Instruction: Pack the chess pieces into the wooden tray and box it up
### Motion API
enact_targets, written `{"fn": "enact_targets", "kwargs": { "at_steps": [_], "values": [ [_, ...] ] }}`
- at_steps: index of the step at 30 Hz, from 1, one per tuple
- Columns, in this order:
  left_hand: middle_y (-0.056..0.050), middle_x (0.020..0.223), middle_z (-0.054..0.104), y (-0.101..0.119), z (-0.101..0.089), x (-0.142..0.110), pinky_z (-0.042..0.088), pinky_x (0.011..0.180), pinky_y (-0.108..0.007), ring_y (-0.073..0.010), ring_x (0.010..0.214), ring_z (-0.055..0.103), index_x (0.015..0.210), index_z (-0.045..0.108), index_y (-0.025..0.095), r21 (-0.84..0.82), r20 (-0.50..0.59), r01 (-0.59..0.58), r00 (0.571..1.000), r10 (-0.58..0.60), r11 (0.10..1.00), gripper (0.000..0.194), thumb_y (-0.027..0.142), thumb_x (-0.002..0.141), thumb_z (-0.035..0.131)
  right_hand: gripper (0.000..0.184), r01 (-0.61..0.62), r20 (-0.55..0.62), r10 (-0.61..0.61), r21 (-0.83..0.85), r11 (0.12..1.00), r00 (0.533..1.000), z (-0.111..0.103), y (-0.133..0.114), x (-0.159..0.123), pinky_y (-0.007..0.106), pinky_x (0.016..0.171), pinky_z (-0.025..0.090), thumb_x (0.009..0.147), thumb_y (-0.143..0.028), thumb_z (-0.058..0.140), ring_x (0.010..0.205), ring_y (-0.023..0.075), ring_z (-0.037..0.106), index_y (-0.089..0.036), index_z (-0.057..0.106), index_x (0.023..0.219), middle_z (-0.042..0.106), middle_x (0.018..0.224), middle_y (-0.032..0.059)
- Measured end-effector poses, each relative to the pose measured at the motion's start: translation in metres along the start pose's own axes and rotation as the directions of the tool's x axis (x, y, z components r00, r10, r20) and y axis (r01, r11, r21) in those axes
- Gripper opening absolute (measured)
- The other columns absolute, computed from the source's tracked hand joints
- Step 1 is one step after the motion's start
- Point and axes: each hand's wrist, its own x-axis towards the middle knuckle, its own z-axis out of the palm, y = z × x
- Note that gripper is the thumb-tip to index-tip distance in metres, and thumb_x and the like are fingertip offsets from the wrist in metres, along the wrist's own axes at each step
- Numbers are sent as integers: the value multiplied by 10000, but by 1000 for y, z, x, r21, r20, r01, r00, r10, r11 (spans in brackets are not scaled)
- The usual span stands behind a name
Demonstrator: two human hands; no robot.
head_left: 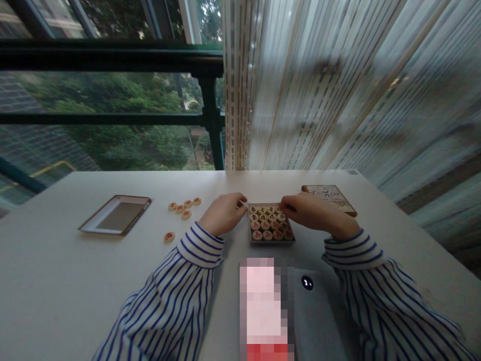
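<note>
1. In the head view, the person's left hand (224, 214) is just beside the left edge of a shallow square box with a thin greyish rim (272, 243); its fingers are loosely curled, thumb and fingertips slightly parted, with nothing visible between them.
2. The person's right hand (310, 209) is at the box's far right corner, fingers bent inward; whether they pinch a piece or only touch the corner cannot be told.
3. The box lies on a white table (56, 271), between the hands, holding round, cream-coloured pieces (267, 235) in four rows, black characters in the far rows and mostly red ones in the near rows.
4. Left of the left hand, five loose round pieces with red characters (186, 214) lie grouped, and a sixth (169, 236) lies nearer the person.
5. Farther left is a shallow, brown-edged rectangular tray (124, 216). Beyond the right forearm lies a flat, cream box cover with dark brush-like writing (330, 195).
6. Nearest the person are a pixelated pink-and-red area and a flat grey device with a round black emblem (315, 321).
</note>
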Motion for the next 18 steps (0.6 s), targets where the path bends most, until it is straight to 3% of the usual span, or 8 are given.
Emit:
{"fn": "enact_targets", "kwargs": {
  "at_steps": [4, 9, 18],
  "values": [
    [-59, 847, 676, 0, -21, -4, 449, 670, -279, -180, 764, 608, 834, 650, 172, 1, -83, 22, 996, -22, 1000, 238, 325, 772, 479, 238, 33, -65, -33, -13, 999, 997, -6, -10, -1, 252, 561, 307, 843, -292, 385, 638, 149, 553, -201, 599, 796, 638, 714, 38],
    [-43, 781, 666, -2, -42, -11, 433, 640, -267, -161, 708, 593, 776, 641, 172, -45, -184, 2, 983, -10, 999, 234, 345, 770, 483, 229, 67, -117, -67, -3, 998, 991, -10, -22, 0, 253, 574, 298, 853, -276, 383, 667, 150, 563, -192, 594, 835, 651, 742, 39],
    [-24, 722, 653, -7, -58, -28, 437, 610, -253, -144, 649, 585, 756, 627, 171, -88, -322, 40, 944, -66, 995, 256, 392, 764, 497, 220, 124, -186, -123, -6, 992, 975, -11, -33, -2, 254, 578, 277, 860, -244, 369, 656, 135, 533, -169, 572, 821, 635, 737, 45]
  ]
}}
